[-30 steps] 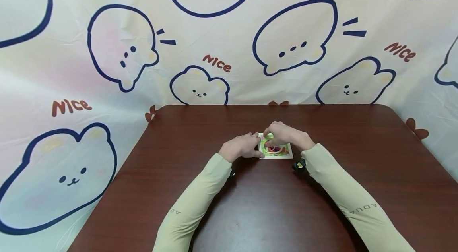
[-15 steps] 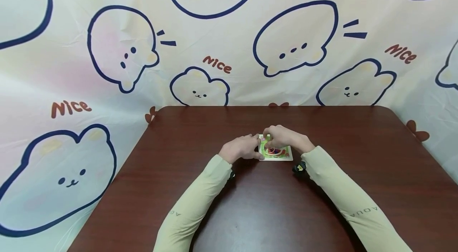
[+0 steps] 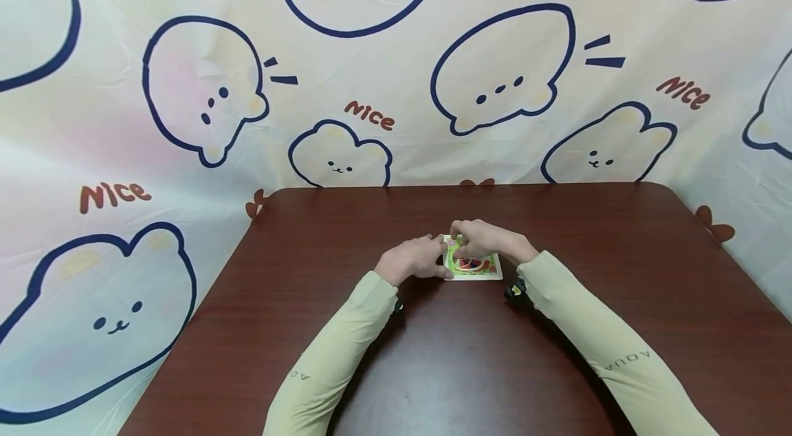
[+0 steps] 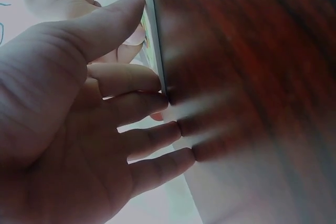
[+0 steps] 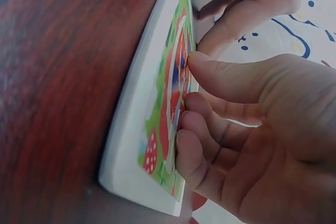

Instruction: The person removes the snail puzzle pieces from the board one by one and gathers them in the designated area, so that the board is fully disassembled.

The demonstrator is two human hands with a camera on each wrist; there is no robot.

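Observation:
A small flat board [image 3: 489,277] with a white border and a bright green and red picture lies on the brown table. My left hand [image 3: 408,260] is at its left side, the thumb [image 4: 134,3] over the border and the other fingers fairly straight, tips down at the tabletop. Above the picture is my right hand [image 3: 491,239], its thumb [image 5: 210,69] touching the picture and several fingers curled with tips right at the surface. Whether these fingers pinch a loose piece I cannot tell. A red spotted mushroom [image 5: 150,153] is printed near one corner of the picture.
The dark wood table [image 3: 458,367] stretches around the board, its far edge against a cloth backdrop [image 3: 408,64] with bear outlines. A dark device [image 3: 515,290] is strapped at the right wrist. Pale sleeves [image 3: 334,353] cover both forearms.
The right hand's fingertips have shifted slightly left over the picture. The left hand keeps its place at the board's left side, and the head view has tilted a little.

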